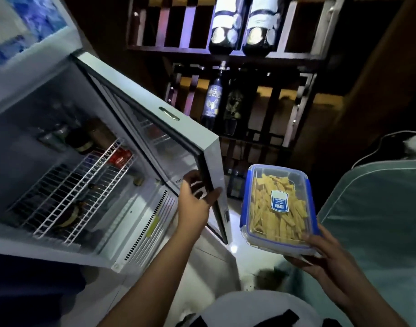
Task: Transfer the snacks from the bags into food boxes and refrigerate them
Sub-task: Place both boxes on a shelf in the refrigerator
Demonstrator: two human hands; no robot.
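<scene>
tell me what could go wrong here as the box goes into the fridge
The right hand holds the food box by one end only, so it could tip or slip. Bottles and cans crowd the wire shelf, so the box may knock them. The left hand grips the door edge, which could swing back.

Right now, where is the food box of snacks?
In the head view, right of centre: the food box is held by the right hand, outside the open fridge door.

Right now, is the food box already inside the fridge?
No, the food box is outside the open fridge, held in the right hand.
</scene>
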